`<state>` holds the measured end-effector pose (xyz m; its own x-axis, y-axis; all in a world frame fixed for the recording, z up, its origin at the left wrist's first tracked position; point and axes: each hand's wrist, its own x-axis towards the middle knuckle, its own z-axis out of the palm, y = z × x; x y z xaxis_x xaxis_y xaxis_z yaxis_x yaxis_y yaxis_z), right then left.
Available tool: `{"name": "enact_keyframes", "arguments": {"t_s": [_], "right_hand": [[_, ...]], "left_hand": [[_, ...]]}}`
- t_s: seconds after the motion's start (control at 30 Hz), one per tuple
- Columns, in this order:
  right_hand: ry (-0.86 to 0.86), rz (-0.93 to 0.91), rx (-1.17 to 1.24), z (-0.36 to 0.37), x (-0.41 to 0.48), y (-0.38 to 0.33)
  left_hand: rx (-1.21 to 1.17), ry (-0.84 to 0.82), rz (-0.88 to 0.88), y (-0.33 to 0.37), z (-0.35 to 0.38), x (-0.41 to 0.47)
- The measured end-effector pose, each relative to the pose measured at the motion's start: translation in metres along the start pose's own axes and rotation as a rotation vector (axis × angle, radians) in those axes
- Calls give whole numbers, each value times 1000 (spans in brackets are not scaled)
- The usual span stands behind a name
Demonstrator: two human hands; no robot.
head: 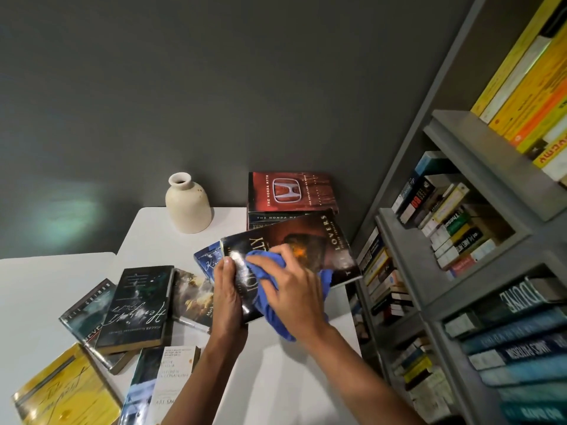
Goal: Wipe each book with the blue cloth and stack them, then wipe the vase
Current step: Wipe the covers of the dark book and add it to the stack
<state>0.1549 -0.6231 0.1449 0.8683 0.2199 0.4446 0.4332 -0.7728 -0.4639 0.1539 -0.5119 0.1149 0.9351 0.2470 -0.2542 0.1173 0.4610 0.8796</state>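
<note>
Books [135,305] lie scattered and overlapping across the left and near part of the white table [46,286], apparently not yet wiped. Farther back stands the cream vase [187,204], upright and untouched. Toward the middle, the left hand [228,299] grips the near-left edge of a dark glossy book [331,240], holding it tilted above the table. Just right of it, the right hand [294,289] presses the bunched blue cloth [264,299] onto that cover, fingers curled over the cloth. At the far right a small stack [291,194], topped by a red book, sits against the wall beside the grey bookshelf [460,210]. Wiping this book looks to be in hand. Next it needs laying squarely on that stack.
</note>
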Motion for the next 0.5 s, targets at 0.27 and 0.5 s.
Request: {"name": "enact_keyframes", "arguments": {"t_s": [0.27, 0.5], "right_hand": [[80, 444, -117, -27, 18, 59], [-138, -94, 16, -12, 17, 18]], "left_hand": [[292, -9, 46, 6, -20, -11], [94, -203, -123, 17, -31, 1]]}}
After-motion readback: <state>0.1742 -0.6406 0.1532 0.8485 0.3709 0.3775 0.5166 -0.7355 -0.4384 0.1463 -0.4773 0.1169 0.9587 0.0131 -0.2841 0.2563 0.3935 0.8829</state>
